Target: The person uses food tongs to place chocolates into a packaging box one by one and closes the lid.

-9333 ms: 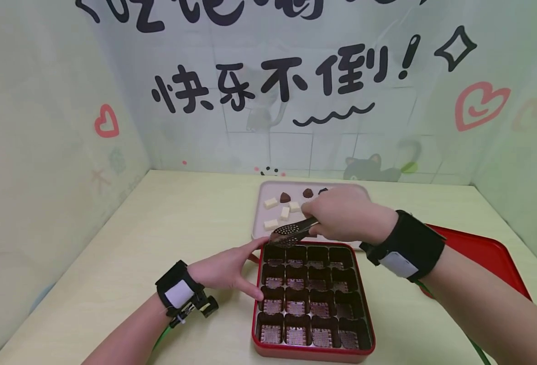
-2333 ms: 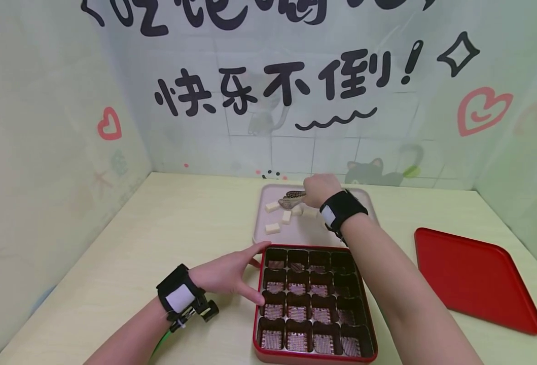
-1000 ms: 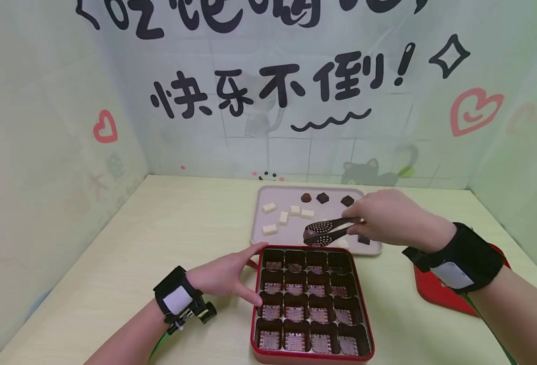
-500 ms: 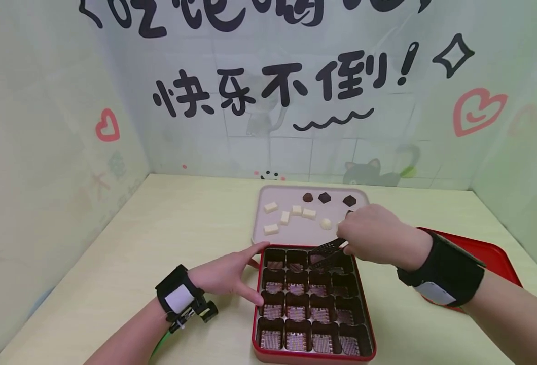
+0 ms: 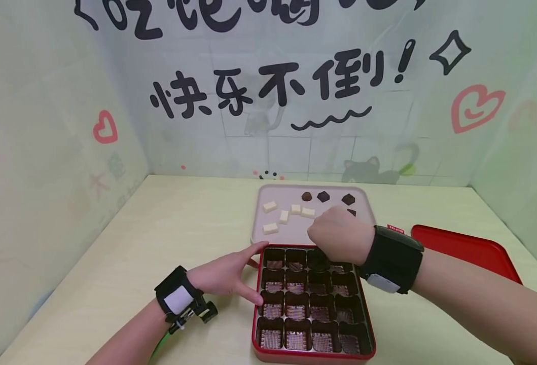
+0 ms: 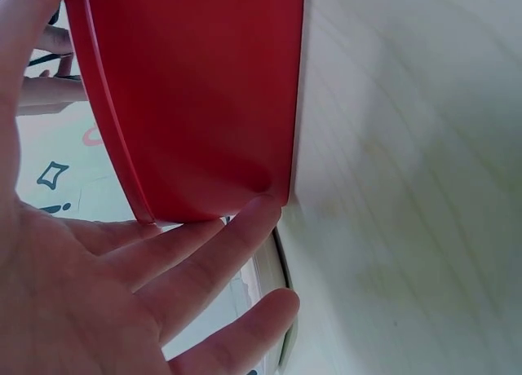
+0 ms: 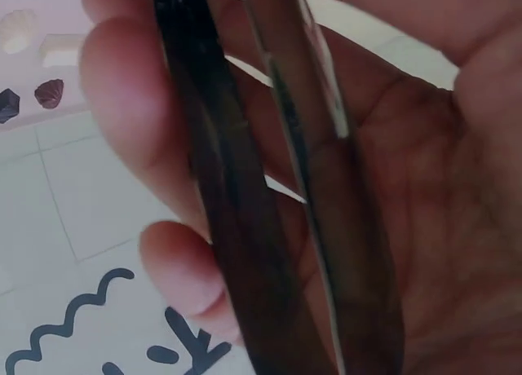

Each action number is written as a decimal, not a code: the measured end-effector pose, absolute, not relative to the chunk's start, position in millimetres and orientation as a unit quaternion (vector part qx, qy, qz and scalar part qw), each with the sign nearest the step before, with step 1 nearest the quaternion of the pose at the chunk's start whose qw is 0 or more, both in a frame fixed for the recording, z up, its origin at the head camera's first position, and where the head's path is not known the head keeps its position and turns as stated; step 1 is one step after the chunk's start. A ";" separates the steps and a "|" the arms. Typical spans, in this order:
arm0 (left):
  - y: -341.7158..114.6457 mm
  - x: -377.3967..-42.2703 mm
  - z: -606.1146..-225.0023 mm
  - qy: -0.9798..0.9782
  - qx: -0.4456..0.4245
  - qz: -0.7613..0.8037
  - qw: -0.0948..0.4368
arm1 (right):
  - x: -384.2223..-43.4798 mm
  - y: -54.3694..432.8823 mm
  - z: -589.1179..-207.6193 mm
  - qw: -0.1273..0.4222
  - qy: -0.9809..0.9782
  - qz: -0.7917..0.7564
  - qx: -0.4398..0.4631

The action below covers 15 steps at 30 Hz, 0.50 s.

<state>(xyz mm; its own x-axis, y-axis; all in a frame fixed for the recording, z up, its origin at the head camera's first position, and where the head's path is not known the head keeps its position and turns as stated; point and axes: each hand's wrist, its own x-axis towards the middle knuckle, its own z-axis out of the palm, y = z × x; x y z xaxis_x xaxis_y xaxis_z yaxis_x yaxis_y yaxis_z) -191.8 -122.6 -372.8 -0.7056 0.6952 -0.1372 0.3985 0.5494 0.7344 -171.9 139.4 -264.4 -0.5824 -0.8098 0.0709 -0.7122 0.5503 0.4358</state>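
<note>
A red box (image 5: pixel 314 356) with a dark divided insert stands on the table. My left hand (image 5: pixel 224 271) spreads along its left side, thumb on the side wall, straight fingers touching the back corner; the left wrist view shows them against the red wall (image 6: pixel 188 90). My right hand (image 5: pixel 341 233) grips dark tongs (image 7: pixel 236 196), whose two arms lie apart in the right wrist view. The tongs' ends reach into the third compartment from the left in the back row; what lies between them is hidden. Brown pieces (image 5: pixel 275 264) appear in the two compartments left of it.
Behind the box lies a pale tray (image 5: pixel 291 238) with several white chocolates (image 5: pixel 270 228) and dark chocolates (image 5: pixel 323 196). A red tray-like piece (image 5: pixel 469 248) lies at the right, partly behind my right arm. Printed sheets wall the table at back and sides.
My right hand has gone from over the pale tray to the box, bringing the tongs with a brown chocolate down into a back-row compartment. My left hand stays on the box.
</note>
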 end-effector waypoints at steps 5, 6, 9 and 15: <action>-123.6 -190.8 -374.9 0.854 0.321 0.349 0.214 | -177.1 131.3 -265.6 0.081 -0.882 -0.198 0.420; -123.7 -190.7 -375.0 0.854 0.322 0.348 0.213 | -177.4 130.2 -265.0 0.075 -0.883 -0.201 0.416; -123.9 -190.8 -375.3 0.854 0.324 0.347 0.211 | -177.5 127.9 -261.3 0.061 -0.888 -0.202 0.408; -124.1 -192.1 -375.0 0.858 0.326 0.339 0.206 | -174.1 132.9 -243.7 0.021 -0.912 -0.180 0.367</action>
